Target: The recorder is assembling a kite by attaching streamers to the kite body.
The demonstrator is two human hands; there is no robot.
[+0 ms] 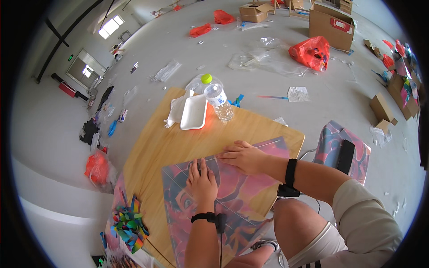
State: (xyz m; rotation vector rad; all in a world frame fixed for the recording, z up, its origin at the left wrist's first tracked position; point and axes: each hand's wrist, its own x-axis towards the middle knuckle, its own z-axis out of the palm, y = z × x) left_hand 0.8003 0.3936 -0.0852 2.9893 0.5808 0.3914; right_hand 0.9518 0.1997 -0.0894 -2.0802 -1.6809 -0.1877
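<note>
A thin sheet (254, 185) printed in pink and grey-blue lies over the near part of the wooden table, and its lower end hangs past the edge toward my legs. My left hand (203, 182) rests flat on it near its far edge, fingers pointing away from me. Just to the right, my right hand (243, 157) presses down along the same far edge, its fingers stretched out to the left. Both hands are open, and I see nothing held in either. Crease-like lines run across the sheet.
On the wooden table (147, 147), a white tray (194, 112) and a clear bottle (217, 99) with a green cap stand at the far side. Rainbow ribbons (129, 225) bunch at the left. A printed bundle (333, 143) sits at right. Cardboard boxes (330, 27) and red bags (310, 52) lie beyond.
</note>
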